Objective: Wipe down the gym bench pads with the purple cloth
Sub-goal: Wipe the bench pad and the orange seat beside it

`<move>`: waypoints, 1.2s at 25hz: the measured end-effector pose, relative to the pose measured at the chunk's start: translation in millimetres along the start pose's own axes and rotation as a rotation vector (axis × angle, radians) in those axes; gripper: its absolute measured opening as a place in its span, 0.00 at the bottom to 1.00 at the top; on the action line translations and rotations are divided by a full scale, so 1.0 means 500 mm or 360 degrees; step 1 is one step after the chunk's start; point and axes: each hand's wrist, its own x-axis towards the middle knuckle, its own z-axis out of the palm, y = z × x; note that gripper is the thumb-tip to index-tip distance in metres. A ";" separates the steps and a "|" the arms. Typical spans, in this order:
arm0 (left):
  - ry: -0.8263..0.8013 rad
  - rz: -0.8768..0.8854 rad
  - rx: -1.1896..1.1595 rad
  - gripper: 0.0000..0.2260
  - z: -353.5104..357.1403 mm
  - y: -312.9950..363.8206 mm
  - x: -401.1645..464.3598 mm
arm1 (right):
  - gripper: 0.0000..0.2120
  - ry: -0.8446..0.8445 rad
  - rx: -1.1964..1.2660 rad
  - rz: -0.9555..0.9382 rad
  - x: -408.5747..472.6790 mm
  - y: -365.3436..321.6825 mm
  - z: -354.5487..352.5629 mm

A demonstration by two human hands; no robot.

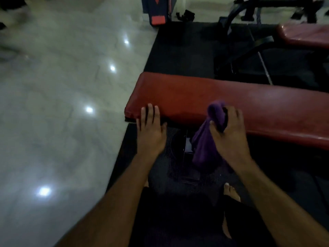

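Observation:
A long red bench pad point(204, 93) runs from the centre to the right edge, its left end near the black mat's border. My left hand point(151, 127) rests on the pad's near edge by that end, fingers straight. My right hand point(229, 129) grips the bunched purple cloth point(206, 139) against the pad's near side. The cloth's top sits on the pad and its lower part hangs down below the edge.
A second red bench pad point(306, 34) stands at the far right with black frame parts point(236, 56) in front of it. A dark machine with a red panel point(157, 13) is at the back. Glossy pale floor point(62, 104) lies left of the black mat point(178, 45). My bare foot point(231, 191) is below.

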 end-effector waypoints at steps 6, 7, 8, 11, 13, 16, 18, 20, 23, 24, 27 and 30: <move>0.0262 -0.0101 -0.0125 0.26 -0.060 -0.089 0.027 | 0.24 -0.0608 -0.1141 -0.1607 0.076 0.121 -0.058; 0.0283 -0.0216 -0.0243 0.25 -0.074 -0.125 0.046 | 0.25 -0.0740 -0.1295 -0.1793 0.079 0.134 -0.043; 0.0261 -0.0287 -0.0419 0.24 -0.079 -0.155 0.058 | 0.25 -0.0795 -0.1403 -0.1932 0.085 0.135 -0.020; 0.0155 -0.0351 -0.0903 0.23 -0.075 -0.169 0.070 | 0.22 -0.0739 -0.1440 -0.2138 0.107 0.089 0.072; 0.0166 -0.0371 -0.1052 0.22 -0.069 -0.167 0.077 | 0.18 -0.0681 -0.1414 -0.2118 0.111 0.044 0.130; 0.0150 -0.0368 -0.1171 0.21 -0.065 -0.191 0.089 | 0.18 -0.0605 -0.1313 -0.2059 0.099 -0.025 0.205; 0.0106 -0.0333 -0.1197 0.21 -0.067 -0.203 0.090 | 0.15 -0.0589 -0.1235 -0.2020 0.103 -0.080 0.261; 0.0036 -0.0307 -0.1286 0.21 -0.073 -0.213 0.095 | 0.12 -0.0549 -0.1227 -0.1980 0.111 -0.134 0.321; -0.0062 -0.0286 -0.1479 0.22 -0.078 -0.224 0.098 | 0.10 -0.0499 -0.1218 -0.1980 0.110 -0.153 0.349; -0.0071 -0.0253 -0.1482 0.23 -0.077 -0.229 0.097 | 0.11 -0.0518 -0.1211 -0.1998 0.108 -0.135 0.330; -0.0058 -0.0052 -0.1056 0.24 -0.080 -0.227 0.085 | 0.15 -0.0559 -0.1242 -0.2043 0.104 -0.058 0.220; -0.0097 0.0040 -0.1010 0.25 -0.083 -0.232 0.083 | 0.19 -0.0716 -0.1410 -0.1994 0.101 -0.019 0.124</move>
